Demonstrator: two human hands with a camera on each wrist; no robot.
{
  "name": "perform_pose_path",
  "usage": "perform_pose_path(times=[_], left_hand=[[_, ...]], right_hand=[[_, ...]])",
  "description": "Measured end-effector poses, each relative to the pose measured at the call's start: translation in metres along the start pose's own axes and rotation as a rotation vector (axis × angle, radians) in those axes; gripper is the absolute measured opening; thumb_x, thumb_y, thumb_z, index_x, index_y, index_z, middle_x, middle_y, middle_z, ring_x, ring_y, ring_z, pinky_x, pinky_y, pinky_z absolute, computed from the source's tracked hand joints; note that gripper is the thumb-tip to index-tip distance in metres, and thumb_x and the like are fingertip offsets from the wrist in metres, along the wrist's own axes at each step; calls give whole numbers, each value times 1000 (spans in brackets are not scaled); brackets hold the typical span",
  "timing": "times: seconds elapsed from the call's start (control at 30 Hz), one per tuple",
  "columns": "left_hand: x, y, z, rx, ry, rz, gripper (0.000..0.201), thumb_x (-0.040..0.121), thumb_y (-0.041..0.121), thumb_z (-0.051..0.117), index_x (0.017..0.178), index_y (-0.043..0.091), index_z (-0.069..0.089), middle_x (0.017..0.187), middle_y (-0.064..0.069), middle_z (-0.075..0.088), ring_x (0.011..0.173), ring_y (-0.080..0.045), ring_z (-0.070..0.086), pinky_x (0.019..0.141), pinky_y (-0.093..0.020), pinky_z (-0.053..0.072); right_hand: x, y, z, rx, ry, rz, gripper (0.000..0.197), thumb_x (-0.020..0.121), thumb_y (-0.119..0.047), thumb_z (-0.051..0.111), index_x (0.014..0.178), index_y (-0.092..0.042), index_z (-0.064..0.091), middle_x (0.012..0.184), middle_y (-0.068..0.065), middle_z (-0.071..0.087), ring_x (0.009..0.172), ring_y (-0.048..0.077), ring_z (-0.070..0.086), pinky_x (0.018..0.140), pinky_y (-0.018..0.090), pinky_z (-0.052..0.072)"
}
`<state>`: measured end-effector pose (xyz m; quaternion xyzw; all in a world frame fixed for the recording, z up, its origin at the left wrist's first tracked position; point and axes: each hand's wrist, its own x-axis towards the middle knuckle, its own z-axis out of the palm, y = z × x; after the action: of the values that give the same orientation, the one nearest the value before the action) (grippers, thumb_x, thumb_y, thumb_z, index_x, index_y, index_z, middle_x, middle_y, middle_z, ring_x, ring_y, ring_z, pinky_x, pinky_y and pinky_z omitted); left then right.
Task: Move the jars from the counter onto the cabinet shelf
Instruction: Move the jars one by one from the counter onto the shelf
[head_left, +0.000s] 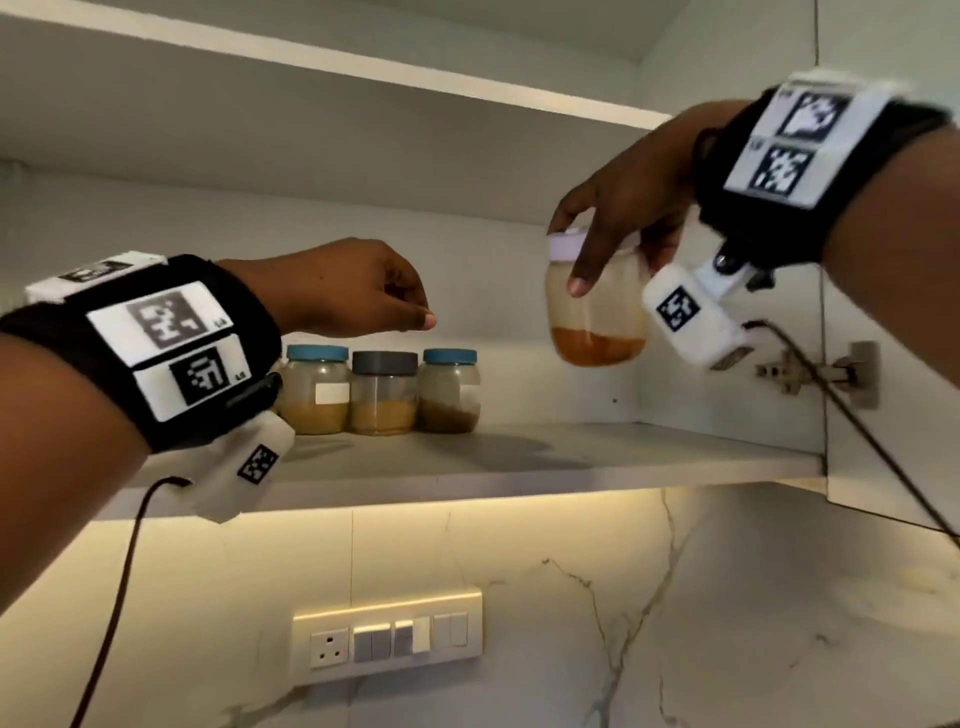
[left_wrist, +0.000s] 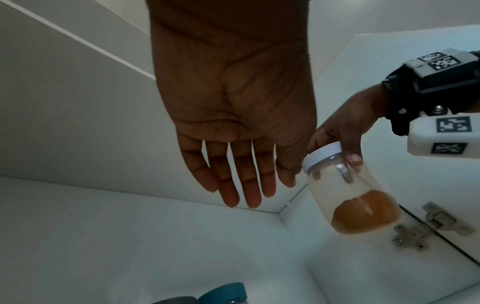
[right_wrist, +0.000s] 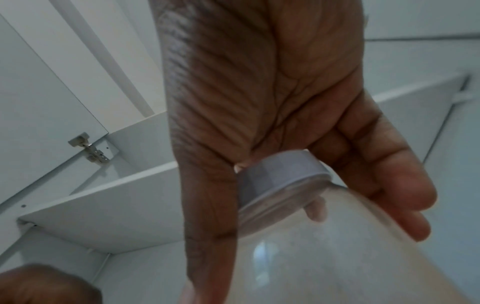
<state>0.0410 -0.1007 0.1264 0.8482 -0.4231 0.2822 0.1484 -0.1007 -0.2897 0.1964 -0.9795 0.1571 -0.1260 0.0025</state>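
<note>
A: Right hand (head_left: 618, 208)?
B: Clamped from above on a jar (head_left: 595, 306); fingers round the white lid (head_left: 566, 244), thumb down the near side; held in the air, tilted, above the shelf (head_left: 519, 457) and well right of the row.

A: Look of that jar?
B: Clear plastic, walls cloudy with dust; orange-brown powder (left_wrist: 363, 214) heaped at the bottom, filling only a small part; ridged white screw lid; something pale and metallic inside near the top, cannot tell what.

A: Left hand (head_left: 337, 291)?
B: Holding nothing; fingers straight and loosely spread in the left wrist view; hovering above the row, not touching it.

A: Row on the shelf?
B: Three jars upright, side by side toward the back; blue-lid jar (head_left: 317, 389) with a white label, yellow-brown powder; grey-lid jar (head_left: 384, 395) in the middle, similar powder; second blue lid (head_left: 450, 392) on the right, darker brown contents.

A: Rest?
B: Door hinge (head_left: 815, 371) on the right cabinet wall; switch plate (head_left: 387, 636) on the marble wall below, lit by a strip under the shelf.
</note>
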Motion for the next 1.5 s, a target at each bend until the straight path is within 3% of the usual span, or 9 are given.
perform_pose_path(times=[0.47, 0.6, 0.7, 0.8, 0.9, 1.03, 1.1, 1.37, 1.5], left_hand=[[85, 15, 34, 5, -153, -46, 34, 86, 49, 59, 107, 23, 68, 99, 8, 69, 91, -9, 62, 75, -18, 45], [101, 31, 46, 53, -172, -48, 36, 85, 51, 59, 109, 25, 67, 107, 9, 66, 101, -12, 59, 84, -27, 43], [111, 46, 60, 96, -179, -42, 43, 84, 57, 56, 116, 29, 62, 116, 9, 60, 107, -11, 54, 86, -26, 36], [118, 64, 79, 120, -189, -8, 59, 82, 63, 52, 133, 34, 46, 133, 6, 51, 106, -9, 48, 88, -26, 37], [119, 85, 96, 100, -172, 102, 66, 77, 67, 55, 136, 44, 35, 137, 8, 42, 109, -9, 47, 87, -25, 41], [126, 95, 107, 198, -227, 166, 49, 81, 53, 64, 126, 45, 48, 125, 16, 50, 103, -6, 49, 75, -15, 39], [132, 91, 111, 252, -244, 134, 45, 82, 47, 66, 124, 43, 52, 125, 16, 53, 104, -7, 49, 76, -19, 38], [159, 58, 131, 302, -288, -1, 51, 78, 35, 75, 125, 40, 55, 130, 12, 56, 113, -13, 52, 97, -31, 42], [173, 51, 141, 309, -284, -36, 53, 77, 34, 75, 125, 41, 55, 133, 9, 55, 117, -14, 51, 96, -29, 39]], right_hand=[[107, 47, 81, 216, -242, -101, 59, 75, -28, 79, 128, -22, 54, 88, 5, 65, 49, 16, 68, 68, 39, 59], [117, 69, 82, 241, -196, -112, 91, 54, -69, 65, 134, -30, 45, 115, 7, 58, 75, 25, 69, 77, 39, 59], [125, 98, 73, 279, -18, -77, 106, 55, -78, 53, 145, -26, 34, 138, 9, 46, 96, 32, 66, 88, 44, 55], [136, 139, 79, 272, 143, 7, 85, 77, -66, 57, 140, -13, 42, 135, 12, 50, 99, 36, 65, 80, 38, 56], [152, 178, 100, 296, 96, 103, 70, 80, -58, 63, 129, -9, 52, 113, 11, 61, 92, 35, 66, 68, 34, 54], [162, 192, 113, 445, 101, 51, 56, 80, -52, 67, 118, -12, 60, 108, 7, 65, 91, 33, 66, 80, 41, 54], [162, 189, 113, 611, 109, -10, 52, 79, -52, 67, 115, -16, 62, 108, 5, 67, 90, 30, 66, 82, 40, 53], [170, 197, 118, 707, 253, -160, 39, 81, -47, 67, 106, -17, 66, 100, 3, 70, 80, 21, 66, 69, 31, 54], [172, 198, 118, 710, 283, -195, 35, 82, -47, 67, 101, -18, 67, 97, 1, 71, 75, 19, 66, 60, 27, 51]])
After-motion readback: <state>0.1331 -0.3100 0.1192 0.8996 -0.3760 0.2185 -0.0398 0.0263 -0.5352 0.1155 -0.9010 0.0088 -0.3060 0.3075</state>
